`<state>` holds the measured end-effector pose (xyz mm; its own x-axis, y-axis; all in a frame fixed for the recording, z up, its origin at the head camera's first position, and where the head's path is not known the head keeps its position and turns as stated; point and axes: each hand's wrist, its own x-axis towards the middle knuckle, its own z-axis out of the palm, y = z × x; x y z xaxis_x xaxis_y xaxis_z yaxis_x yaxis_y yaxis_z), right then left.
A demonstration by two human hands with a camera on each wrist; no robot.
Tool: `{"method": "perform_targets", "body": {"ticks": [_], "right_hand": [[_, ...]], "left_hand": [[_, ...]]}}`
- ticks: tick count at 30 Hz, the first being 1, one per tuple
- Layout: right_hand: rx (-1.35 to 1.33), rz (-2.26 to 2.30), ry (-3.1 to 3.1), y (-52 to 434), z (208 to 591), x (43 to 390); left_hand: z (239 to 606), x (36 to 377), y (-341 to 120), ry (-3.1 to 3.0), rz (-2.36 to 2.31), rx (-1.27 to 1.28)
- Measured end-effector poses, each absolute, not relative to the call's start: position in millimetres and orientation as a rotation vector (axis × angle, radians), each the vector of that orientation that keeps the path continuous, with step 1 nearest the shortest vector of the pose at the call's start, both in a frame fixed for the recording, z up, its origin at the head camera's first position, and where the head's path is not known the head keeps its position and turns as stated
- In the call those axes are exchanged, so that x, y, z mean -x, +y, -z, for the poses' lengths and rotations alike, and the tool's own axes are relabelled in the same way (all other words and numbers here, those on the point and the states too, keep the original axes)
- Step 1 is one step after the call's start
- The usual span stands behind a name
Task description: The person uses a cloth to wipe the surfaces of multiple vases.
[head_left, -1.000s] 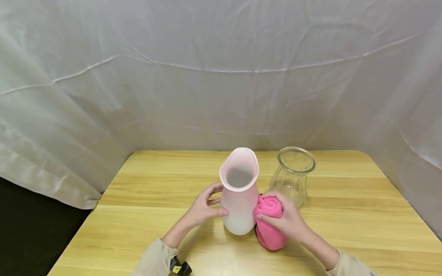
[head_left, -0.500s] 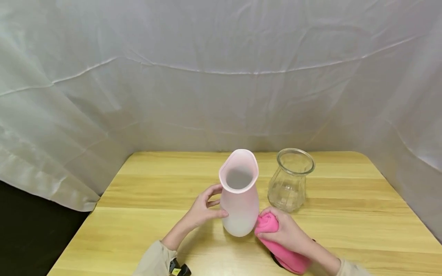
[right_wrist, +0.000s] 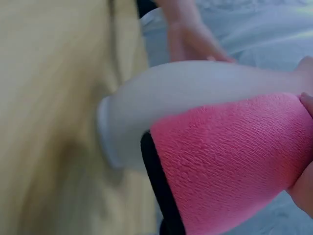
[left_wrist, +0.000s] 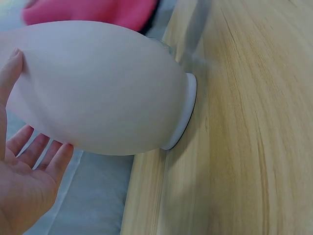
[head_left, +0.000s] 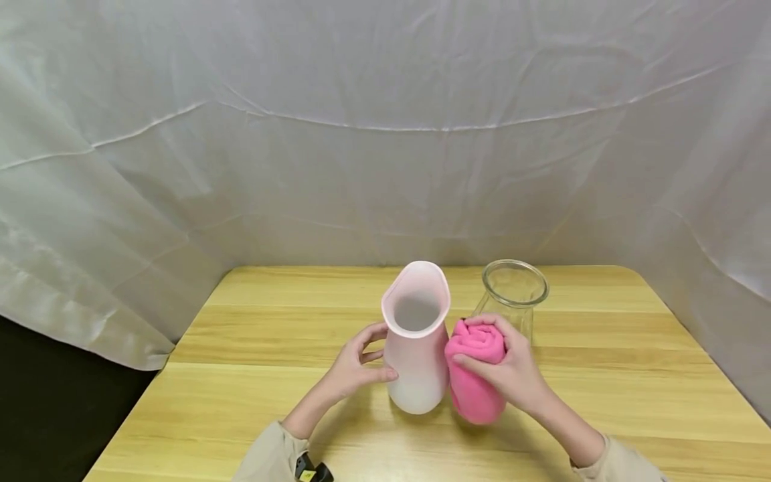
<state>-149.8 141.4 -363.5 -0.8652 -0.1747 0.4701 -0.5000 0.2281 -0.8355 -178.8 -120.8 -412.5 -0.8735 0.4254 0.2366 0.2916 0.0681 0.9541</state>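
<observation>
A frosted pink-white vase (head_left: 417, 341) stands upright on the wooden table (head_left: 253, 388). My left hand (head_left: 357, 365) holds its left side, thumb on the front and fingers curved round the body. My right hand (head_left: 512, 371) grips a rolled pink cloth (head_left: 476, 371) and presses it against the vase's right side. The left wrist view shows the vase's belly (left_wrist: 102, 88) and base with my open palm (left_wrist: 24, 181) beside it. In the right wrist view the pink cloth (right_wrist: 230, 161) lies against the vase (right_wrist: 195, 103).
A clear glass vase (head_left: 512, 294) stands just behind my right hand, towards the back right. White sheeting (head_left: 385, 134) encloses the table at the back and both sides. The table's left edge drops off to a dark floor (head_left: 48, 415).
My right hand has lifted the pink cloth from low beside the vase's base up to its upper right side. The left hand and the vase have stayed put.
</observation>
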Motion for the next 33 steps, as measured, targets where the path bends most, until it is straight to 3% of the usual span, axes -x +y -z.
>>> {"method": "perform_targets", "body": {"ticks": [4, 11, 20, 33], "right_hand": [[-0.674, -1.681, -2.149, 131.6, 359.8, 152.1], [-0.790, -1.599, -2.151, 132.6, 386.4, 149.0], [-0.745, -1.590, -2.179, 131.4, 384.6, 147.3], [-0.555, -1.734, -2.436, 140.0, 410.1, 140.3]], "left_hand": [[413.1, 179.5, -120.2, 2.212, -1.947, -0.752], [413.4, 179.7, -117.8, 2.194, -1.960, -0.759], [412.5, 179.5, -117.6, 2.214, -1.957, -0.741], [414.0, 180.5, -116.7, 2.208, -1.954, -0.774]]}}
